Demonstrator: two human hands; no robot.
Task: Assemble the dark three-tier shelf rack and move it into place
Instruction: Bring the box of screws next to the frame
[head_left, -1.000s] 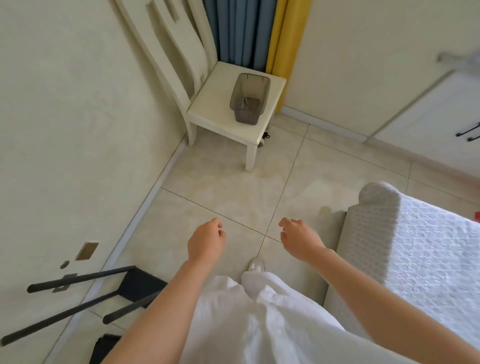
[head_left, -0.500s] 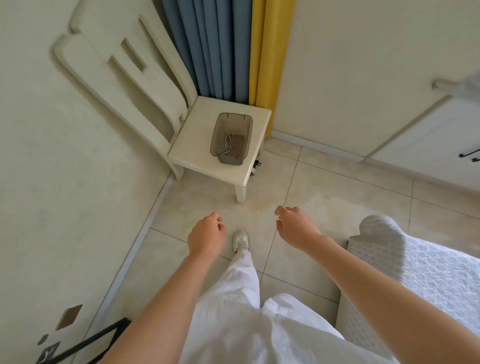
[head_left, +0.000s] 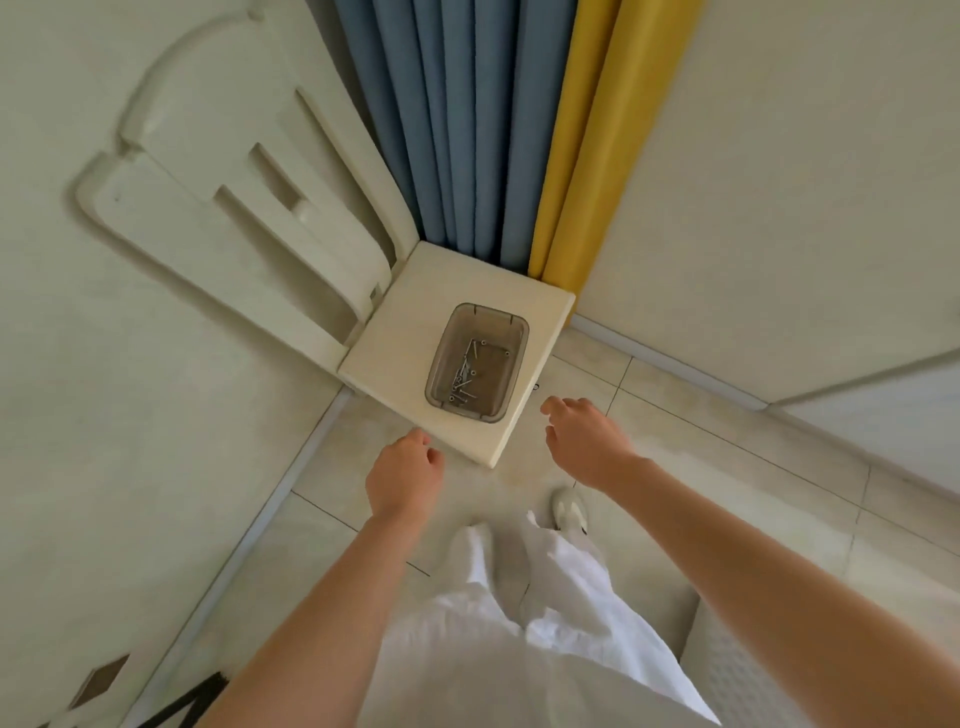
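On my feed the left hand (head_left: 405, 480) and right hand (head_left: 584, 441) hover just short of the cream chair (head_left: 395, 374), fingers loosely curled and holding nothing. A smoky tray (head_left: 441, 343) of screws (head_left: 465, 379) sits on it. The dark rack bars (head_left: 179, 704) (only a sliver) show at the bottom-left edge.

Both arms out ahead, bare. My left hand (head_left: 402, 480): back up, fingers loosely curled under, thumb tucked just beside the index fingertip, nothing held. My right hand (head_left: 584, 441): slightly farther forward, fingers hanging in a loose curl, thumb reaching ahead of them, nothing held either. Wrists run straight behind the knuckles. Left forearm (head_left: 311, 623) and right forearm (head_left: 753, 561) converge toward the fingers; a clear gap lies between the two sets of fingertips.
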